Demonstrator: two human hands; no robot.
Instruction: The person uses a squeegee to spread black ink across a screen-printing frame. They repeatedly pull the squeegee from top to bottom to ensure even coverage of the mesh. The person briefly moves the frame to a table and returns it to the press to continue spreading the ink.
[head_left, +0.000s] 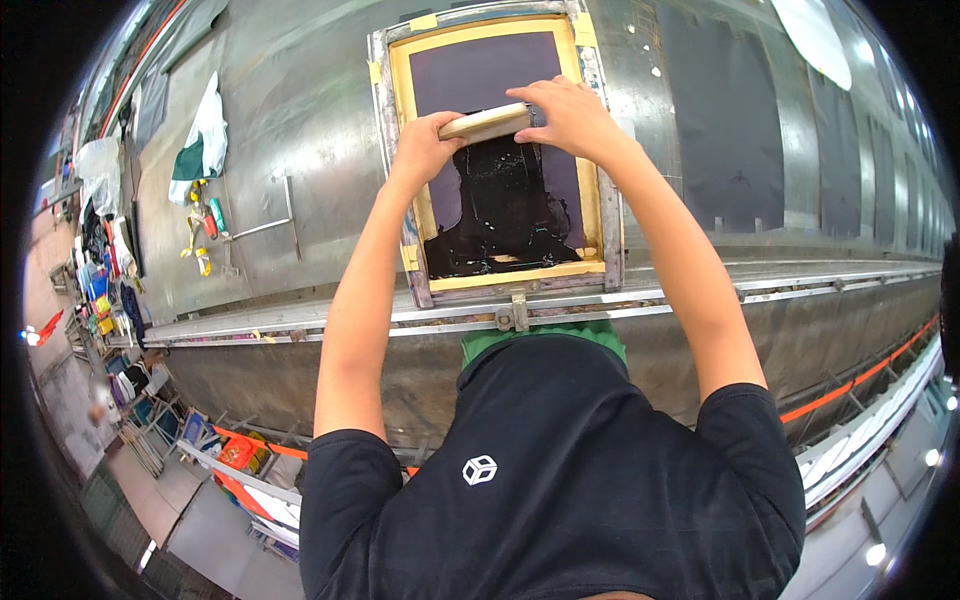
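Person's left hand (pixel 425 155) grips the left end of a pale, flat, wooden-looking bar (pixel 485 125); right hand (pixel 572 118) curved about its right end, cannot tell how firmly. Two-ended hold likely keeps the bar level between the hands. Nearer the body than both: glossy black paste (pixel 500 205). Around the hands, a grey rectangular frame (pixel 387 120), near edge beside a small metal block (pixel 518 312), perhaps to limit shifting

Squeegee (pixel 485 124) between hands (pixel 572 118), over screen frame (pixel 612 235) on table (pixel 300 90), rag (pixel 208 135) left, sheets (pixel 725 120) right.
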